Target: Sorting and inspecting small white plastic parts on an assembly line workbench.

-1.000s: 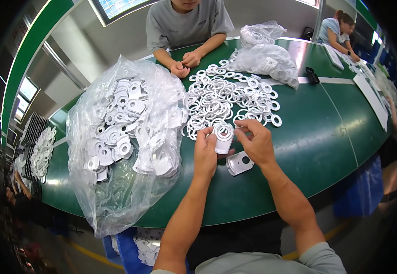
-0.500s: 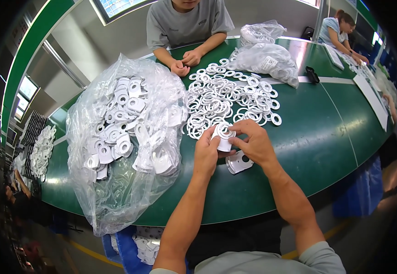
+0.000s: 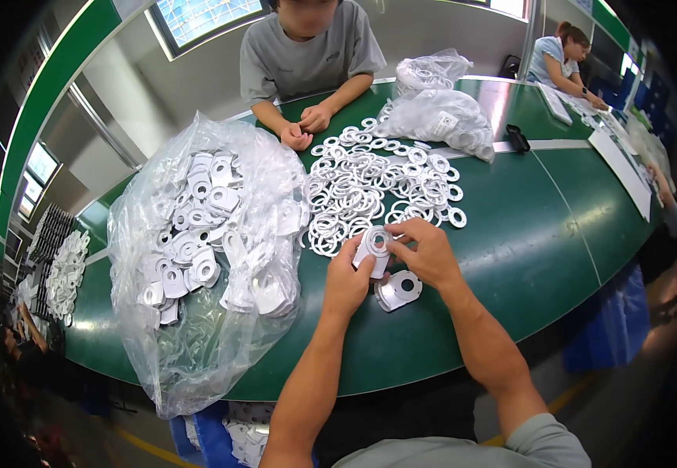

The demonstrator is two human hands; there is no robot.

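Over the green table [image 3: 502, 273] a white plastic plate [image 3: 366, 264] with a rounded end is held upright between my hands. A white ring [image 3: 378, 239] lies against its rounded end; whether it is fully seated I cannot tell. My left hand [image 3: 346, 279] grips the plate's left side and lower part, thumb in front. My right hand [image 3: 425, 256] has thumb and fingers bent at the ring's right edge. Just below on the table rests another white plate [image 3: 399, 291] with a round hole. Beyond my hands spreads a pile of loose white rings [image 3: 377, 187].
On the left a large clear plastic bag [image 3: 190, 359] holds many white plates. Bags of rings [image 3: 443, 121] stand at the back, near a small black object [image 3: 517, 139]. Across the table a person [image 3: 307, 62] rests both hands on it. A blue bin [image 3: 217, 433] sits below the front edge.
My view has shifted, so the scene sits lower and farther left. The held plate is tilted to show more of its face, with my right fingers still at the ring.
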